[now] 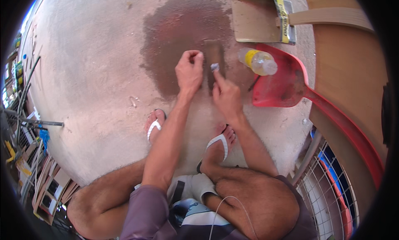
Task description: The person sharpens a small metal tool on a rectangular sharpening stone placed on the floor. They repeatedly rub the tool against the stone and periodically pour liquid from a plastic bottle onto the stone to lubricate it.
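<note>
My left hand (pixel 190 72) hovers over the wet patch with its fingers curled in and the thumb against them; whatever is in them, if anything, is hidden. Just right of it lies a flat, dark brown rectangular block (pixel 215 53), wet-looking, long side pointing away from me. My right hand (pixel 228 94) is at the block's near half, index finger stretched forward and the others curled. Its fingertip meets a small shiny whitish piece (pixel 214 67) on the block; the kind is too small to tell.
A dark wet patch (pixel 178 28) spreads over the concrete floor (pixel 91 65). To the right are a clear bottle (pixel 263 64) with a yellow label, a red shovel (pixel 278 87) and a wooden-handled metal dustpan (pixel 255 19). Wire mesh (pixel 328 190) stands at lower right, piled scraps (pixel 45 177) at left.
</note>
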Available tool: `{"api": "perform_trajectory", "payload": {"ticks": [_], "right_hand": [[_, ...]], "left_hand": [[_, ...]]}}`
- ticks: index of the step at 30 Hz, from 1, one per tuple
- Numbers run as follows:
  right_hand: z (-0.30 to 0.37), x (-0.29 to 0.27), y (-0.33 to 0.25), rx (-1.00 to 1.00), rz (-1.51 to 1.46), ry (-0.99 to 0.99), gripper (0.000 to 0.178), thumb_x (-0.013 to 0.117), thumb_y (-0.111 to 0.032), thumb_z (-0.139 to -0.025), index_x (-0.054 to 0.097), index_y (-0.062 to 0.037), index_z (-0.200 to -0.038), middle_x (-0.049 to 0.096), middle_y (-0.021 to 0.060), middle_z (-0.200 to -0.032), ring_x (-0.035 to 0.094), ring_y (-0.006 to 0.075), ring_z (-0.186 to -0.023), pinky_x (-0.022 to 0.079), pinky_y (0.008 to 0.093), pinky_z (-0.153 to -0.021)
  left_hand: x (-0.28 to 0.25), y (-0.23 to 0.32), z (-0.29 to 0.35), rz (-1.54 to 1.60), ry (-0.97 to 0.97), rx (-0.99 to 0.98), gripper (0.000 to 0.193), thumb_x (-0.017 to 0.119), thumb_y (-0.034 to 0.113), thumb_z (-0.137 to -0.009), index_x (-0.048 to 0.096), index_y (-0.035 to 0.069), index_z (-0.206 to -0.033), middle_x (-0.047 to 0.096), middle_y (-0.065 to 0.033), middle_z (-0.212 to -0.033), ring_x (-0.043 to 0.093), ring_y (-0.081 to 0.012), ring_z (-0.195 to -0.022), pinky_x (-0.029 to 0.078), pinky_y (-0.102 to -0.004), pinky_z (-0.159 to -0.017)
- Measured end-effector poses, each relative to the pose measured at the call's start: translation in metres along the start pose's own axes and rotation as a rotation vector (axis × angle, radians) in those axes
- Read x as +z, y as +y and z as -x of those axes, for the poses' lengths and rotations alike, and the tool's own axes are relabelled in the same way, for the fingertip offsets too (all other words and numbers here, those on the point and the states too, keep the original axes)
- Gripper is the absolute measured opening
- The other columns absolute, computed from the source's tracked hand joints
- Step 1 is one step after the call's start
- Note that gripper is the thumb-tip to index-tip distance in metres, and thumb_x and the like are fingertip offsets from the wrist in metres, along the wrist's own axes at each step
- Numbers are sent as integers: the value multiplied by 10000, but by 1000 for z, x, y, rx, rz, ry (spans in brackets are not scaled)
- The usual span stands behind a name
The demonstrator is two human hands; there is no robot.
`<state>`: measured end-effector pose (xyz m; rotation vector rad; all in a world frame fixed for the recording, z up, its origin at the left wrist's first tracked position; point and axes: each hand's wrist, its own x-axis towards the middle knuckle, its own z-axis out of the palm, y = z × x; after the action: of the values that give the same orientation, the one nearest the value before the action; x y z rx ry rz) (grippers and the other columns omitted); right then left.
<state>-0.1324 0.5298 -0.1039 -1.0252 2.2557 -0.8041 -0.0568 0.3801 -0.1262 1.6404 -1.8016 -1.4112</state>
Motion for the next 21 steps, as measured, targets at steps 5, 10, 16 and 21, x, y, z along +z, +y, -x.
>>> {"api": "perform_trajectory", "payload": {"ticks": [5, 10, 16, 21], "right_hand": [[0, -3, 3, -44, -10, -10, 481, 657, -58, -1008, 672, -26, -1487, 756, 285, -1068, 725, 488, -963, 569, 554, -842], [101, -27, 25, 54, -49, -64, 520, 629, -26, -1022, 617, -1, -1542, 736, 297, -1303, 742, 468, -1117, 578, 526, -932], [81, -34, 19, 58, -63, 31, 533, 584, -32, -1066, 536, 34, -1593, 649, 271, -1521, 677, 446, -1331, 555, 489, -1059], [68, -25, 29, -52, 21, 91, 511, 599, -35, -1062, 575, 13, -1571, 687, 266, -1451, 704, 436, -1268, 569, 494, -1013]], "left_hand": [[6, 18, 7, -263, 169, 512, 239, 746, 104, -959, 731, 91, -1198, 735, -119, -1150, 697, -333, -1060, 551, -441, -942], [22, 12, 17, -706, -86, 837, 623, 699, 362, -1026, 553, 180, -1604, 460, -56, -1706, 348, -384, -1599, 298, -583, -1252], [-5, -30, 60, -903, -290, 778, 819, 613, 538, -1052, 362, 181, -1744, 242, -17, -1851, 75, -390, -1724, 33, -667, -1341], [-7, -24, 58, -914, -249, 740, 810, 591, 515, -1072, 342, 153, -1752, 218, -20, -1860, 74, -393, -1723, 47, -667, -1337]]}}
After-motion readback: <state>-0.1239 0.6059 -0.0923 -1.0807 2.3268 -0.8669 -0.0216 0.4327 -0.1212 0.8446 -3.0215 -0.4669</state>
